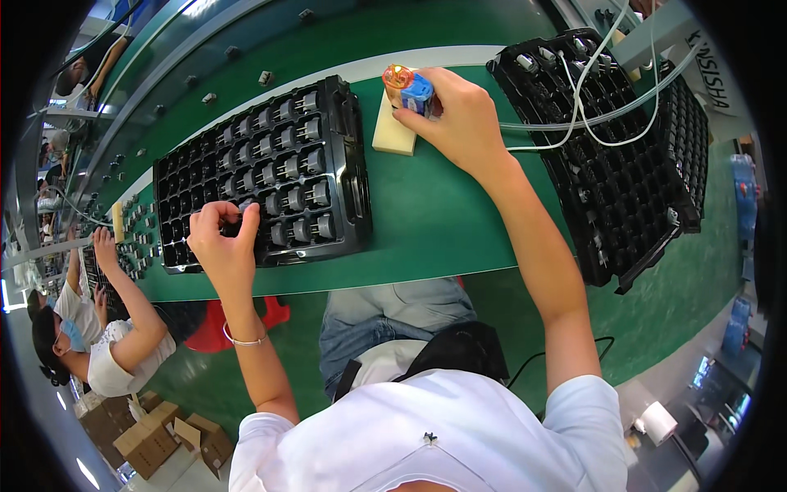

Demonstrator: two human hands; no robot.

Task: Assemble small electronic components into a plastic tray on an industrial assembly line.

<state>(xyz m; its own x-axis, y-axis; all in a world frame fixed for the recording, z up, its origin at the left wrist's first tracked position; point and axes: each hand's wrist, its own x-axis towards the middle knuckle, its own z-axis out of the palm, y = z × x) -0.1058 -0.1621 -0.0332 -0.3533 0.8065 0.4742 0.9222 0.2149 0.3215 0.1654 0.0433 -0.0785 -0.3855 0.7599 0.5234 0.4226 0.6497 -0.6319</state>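
Head view: the person sat at a green counter (426,221), both bare forearms reaching up from the lower edge.
Left hand: the left hand (220,242) was curled, its fingertips pinched together over the near left rows of a black compartment tray (262,176); something small seemed to sit between the fingers, too hidden to name.
Wrist: a thin bracelet (243,339) circled the left wrist.
Right hand: the right hand (457,115) was closed around a small blue and orange tool (408,86), the orange round end sticking out to the left past the fingers.
Tool position: the tool was held just above the far end of a pale yellow block (393,131), which lay flat on the counter between the two trays.
Left tray: its right-hand columns held rows of small grey cylindrical parts (297,168); its left-hand compartments looked mostly dark, contents unclear.
Right tray: a second black tray (631,164) lay to the right, tilted toward the counter edge, with white cables (590,123) looped across it.
Far side: small dark loose parts (266,78) were scattered along a green belt beyond the trays.
Lap: grey trousers (393,316) and a white shirt (434,435) filled the lower middle.
Neighbour: another person (106,328) in a white top worked at the left, hands raised to the same counter.
Floor: brown cardboard boxes (156,439) stood at lower left.
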